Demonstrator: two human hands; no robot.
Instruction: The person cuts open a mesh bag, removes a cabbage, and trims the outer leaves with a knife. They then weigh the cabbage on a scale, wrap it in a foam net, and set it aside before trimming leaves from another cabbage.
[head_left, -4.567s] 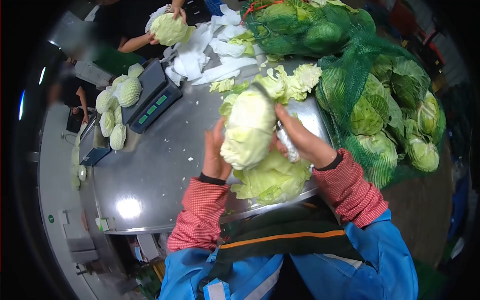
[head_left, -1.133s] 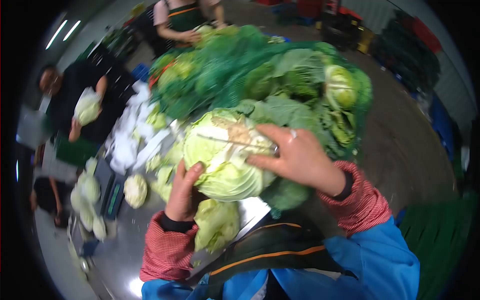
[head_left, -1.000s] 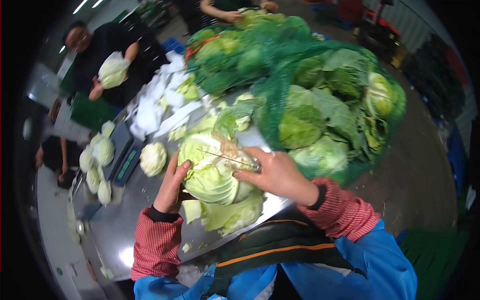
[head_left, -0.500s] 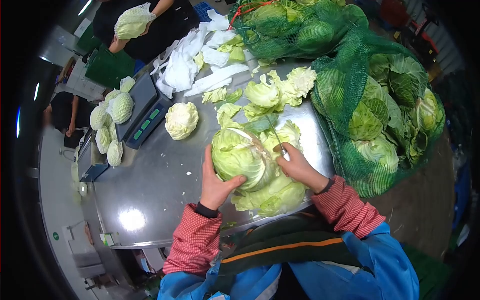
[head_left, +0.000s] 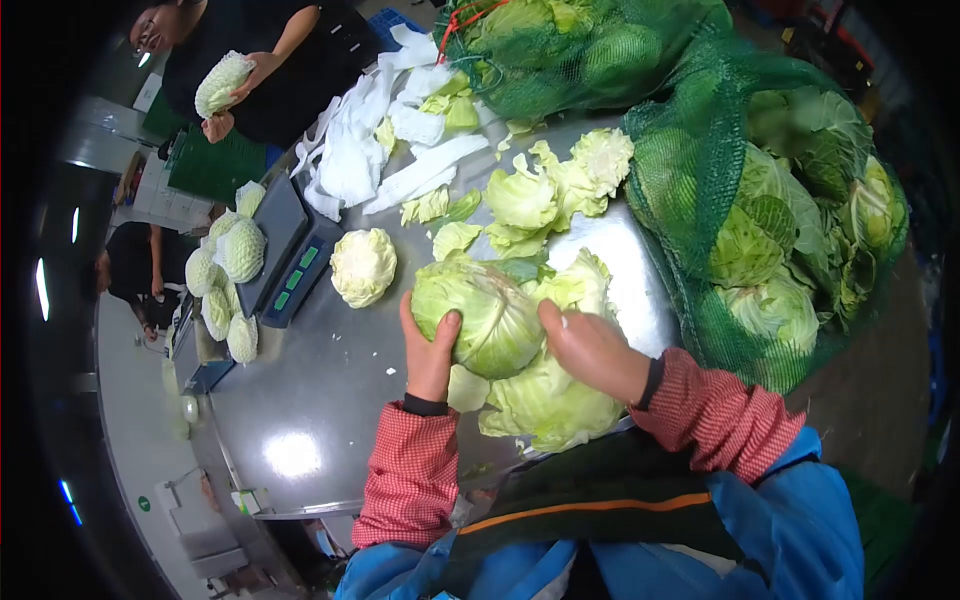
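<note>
Cabbage (head_left: 478, 312) in spread left hand (head_left: 430, 352), right hand (head_left: 597, 350) curled

I stand in what looks like a produce-packing workroom: a metal worktable (head_left: 335, 385), 2 green mesh sacks (head_left: 690, 200) of cabbages, a digital scale (head_left: 278, 225) beside netted produce (head_left: 241, 250), and 2 co-workers (head_left: 218, 38) opposite.

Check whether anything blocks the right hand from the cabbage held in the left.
Nothing visible does: the right hand is close beside the cabbage, opposite the left hand. Loose leaves seem to lie beneath, not between.
</note>
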